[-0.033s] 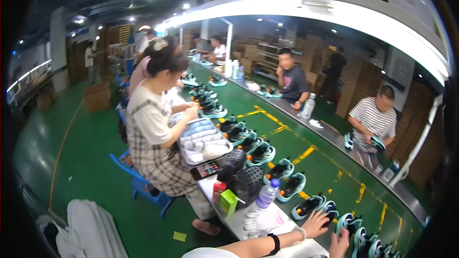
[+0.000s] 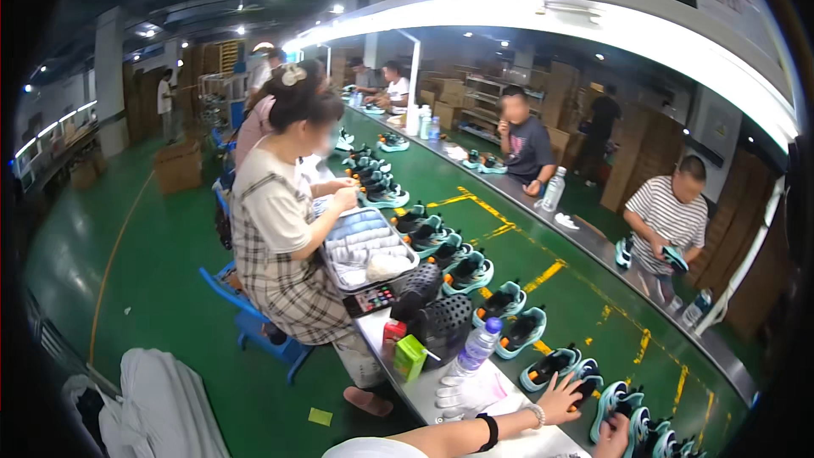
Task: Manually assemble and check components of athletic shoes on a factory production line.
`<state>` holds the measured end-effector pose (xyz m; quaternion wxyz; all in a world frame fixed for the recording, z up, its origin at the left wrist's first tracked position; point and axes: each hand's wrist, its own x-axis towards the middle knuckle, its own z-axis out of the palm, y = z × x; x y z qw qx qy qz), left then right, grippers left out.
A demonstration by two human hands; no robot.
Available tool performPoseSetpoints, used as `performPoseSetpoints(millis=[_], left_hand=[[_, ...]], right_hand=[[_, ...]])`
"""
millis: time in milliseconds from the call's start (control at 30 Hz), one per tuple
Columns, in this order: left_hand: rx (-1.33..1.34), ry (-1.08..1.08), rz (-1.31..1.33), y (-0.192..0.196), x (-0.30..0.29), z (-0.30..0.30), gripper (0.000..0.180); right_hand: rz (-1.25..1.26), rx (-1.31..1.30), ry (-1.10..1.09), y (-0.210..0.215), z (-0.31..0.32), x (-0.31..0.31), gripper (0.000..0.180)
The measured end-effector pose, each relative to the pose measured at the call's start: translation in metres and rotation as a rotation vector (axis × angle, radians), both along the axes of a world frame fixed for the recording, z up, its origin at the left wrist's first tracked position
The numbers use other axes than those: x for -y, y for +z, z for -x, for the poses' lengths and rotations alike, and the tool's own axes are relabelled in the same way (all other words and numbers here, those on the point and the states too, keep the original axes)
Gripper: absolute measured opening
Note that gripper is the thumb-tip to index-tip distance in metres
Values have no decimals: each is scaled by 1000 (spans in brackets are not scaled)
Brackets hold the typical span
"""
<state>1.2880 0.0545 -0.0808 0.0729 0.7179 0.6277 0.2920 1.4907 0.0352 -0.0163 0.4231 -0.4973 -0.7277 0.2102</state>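
My left hand (image 2: 558, 401) reaches in from the lower edge, a dark band and a beaded bracelet on its wrist. Its fingers are spread over the collar of a dark and mint-green sneaker (image 2: 586, 373). Just right of it, my right hand (image 2: 612, 438) has its fingers closed at the dark collar of another sneaker (image 2: 604, 408); part of the grip is hidden. Both shoes belong to a row of similar sneakers (image 2: 526, 331) on the green belt. Against my left hand's side stands another sneaker (image 2: 547, 366) with an orange piece inside.
On the white side table (image 2: 543, 445) are white gloves (image 2: 458, 394), a purple-capped bottle (image 2: 477, 346), a green drink carton (image 2: 410, 358) and black perforated clogs (image 2: 445, 326). A co-worker (image 2: 284, 229) sits left beside a tray of rolled cloths (image 2: 365, 242). Others work across the belt.
My right hand has moved in onto the sneaker's collar, its fingers closing there, and that shoe has shifted slightly toward me. My left hand stays on its shoe. The view has shifted slightly.
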Motion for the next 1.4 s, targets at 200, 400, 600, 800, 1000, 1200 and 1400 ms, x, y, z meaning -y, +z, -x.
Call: performPoseSetpoints(millis=[200,400,600,800,1000,1200,1400], left_hand=[[-185,234,87,-24,19,23,51],[-205,279,142,0,13,2,48],[-350,344,-4,-9,-7,19,24],[-294,336,119,5,-48,27,37],[-13,-42,-32,-10,-53,-49,54],[158,-264,269,-45,-70,-102,59],[167,-316,198,-54,-91,-92,37]], right_hand=[[-88,457,-467,56,-41,91,37],[-140,690,-541,8,-97,96,39],[-121,727,-557,21,-87,89,36],[81,766,-707,1,-105,78,40],[207,736,-784,-12,-108,74,52],[226,724,-822,-13,-103,76,55],[123,772,-825,14,-108,79,55]])
